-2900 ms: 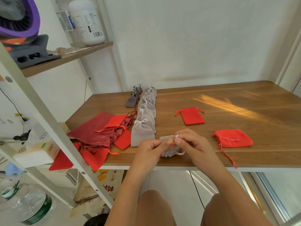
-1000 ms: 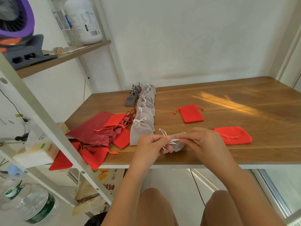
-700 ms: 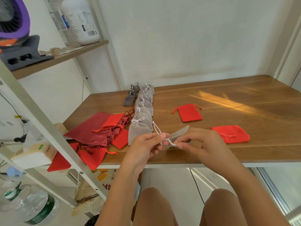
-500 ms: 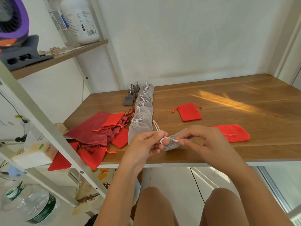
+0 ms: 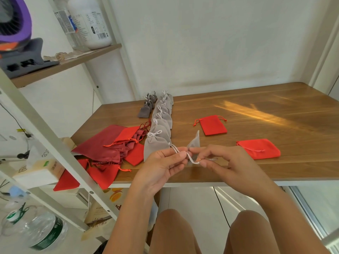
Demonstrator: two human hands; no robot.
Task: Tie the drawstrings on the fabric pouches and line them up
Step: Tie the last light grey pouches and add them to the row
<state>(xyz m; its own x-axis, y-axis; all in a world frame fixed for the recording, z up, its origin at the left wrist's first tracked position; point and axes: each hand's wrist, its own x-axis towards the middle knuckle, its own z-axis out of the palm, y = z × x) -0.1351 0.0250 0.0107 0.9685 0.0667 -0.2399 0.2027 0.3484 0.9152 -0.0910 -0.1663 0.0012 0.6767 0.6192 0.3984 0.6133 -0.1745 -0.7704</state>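
Head: grey pouch [image 5: 194, 143] pinched between left hand [image 5: 163, 165], right hand [image 5: 233, 162].

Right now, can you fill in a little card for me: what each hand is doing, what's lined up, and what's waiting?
Left hand: pinches the white drawstring
Right hand: holds the grey pouch over the table
Lined up: row of grey pouches, bows tied
Waiting: near red pouch and far red pouch lying flat on the right; red pile on the left
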